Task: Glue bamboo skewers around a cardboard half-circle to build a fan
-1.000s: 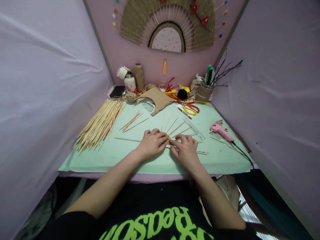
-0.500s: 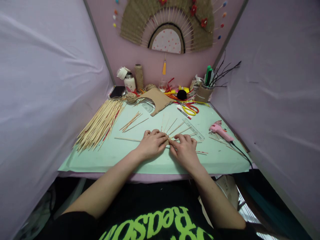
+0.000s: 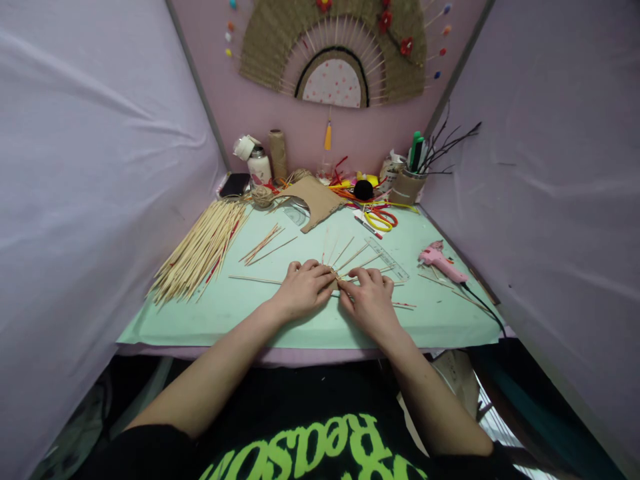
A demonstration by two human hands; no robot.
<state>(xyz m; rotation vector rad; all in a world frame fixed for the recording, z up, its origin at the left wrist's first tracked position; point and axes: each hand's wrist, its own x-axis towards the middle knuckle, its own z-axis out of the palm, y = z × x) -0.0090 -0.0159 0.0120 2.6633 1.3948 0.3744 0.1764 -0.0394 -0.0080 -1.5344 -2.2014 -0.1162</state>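
Thin wooden sticks [image 3: 353, 258] fan out from a small brown cardboard piece [image 3: 334, 285] on the table in front of me. My left hand [image 3: 306, 288] lies over the left part of the cardboard, its fingers close together and pressing it down. At the cardboard's right side, my right hand [image 3: 369, 293] is closed, thumb and index finger pinched at the inner end of a stick. The hands cover much of the cardboard and some stick ends. One long stick [image 3: 255, 279] sticks out left of my left hand. A clear ruler [image 3: 387, 259] lies beyond my right hand.
A big pile of sticks [image 3: 197, 253] lies left, with a few loose sticks [image 3: 263, 243] beside it. Cut cardboard [image 3: 320, 200], scissors [image 3: 380, 220] and a twine ball [image 3: 262, 196] are behind. A pink glue gun [image 3: 443, 262] with a cord rests right. A decorated fan [image 3: 333, 60] hangs behind.
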